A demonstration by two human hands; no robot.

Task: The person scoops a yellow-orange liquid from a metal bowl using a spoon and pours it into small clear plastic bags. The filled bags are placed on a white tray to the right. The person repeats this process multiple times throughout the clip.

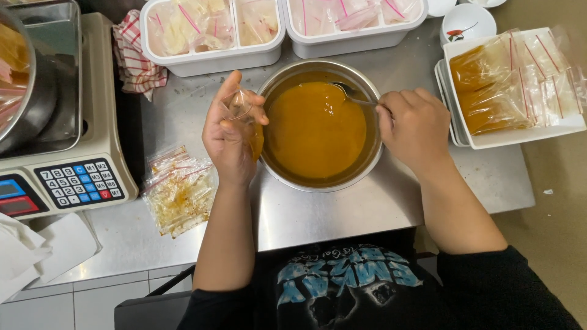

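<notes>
A steel bowl [369, 160] of orange-brown sauce [315, 129] stands on the steel table. My left hand [227, 137] holds a small clear plastic bag [239, 105], open at the top, at the bowl's left rim; a little sauce sits in its lower end. My right hand [413, 125] grips the handle of a metal spoon [350, 93] whose bowl lies in the sauce at the far side.
A pile of sauce-smeared zip bags [178, 192] lies left of the bowl. A digital scale [73, 171] with a metal pan stands far left. White tubs of filled bags [211, 30] line the back. A white tray of sauce-filled bags [510, 82] sits right, with small bowls [468, 21] behind.
</notes>
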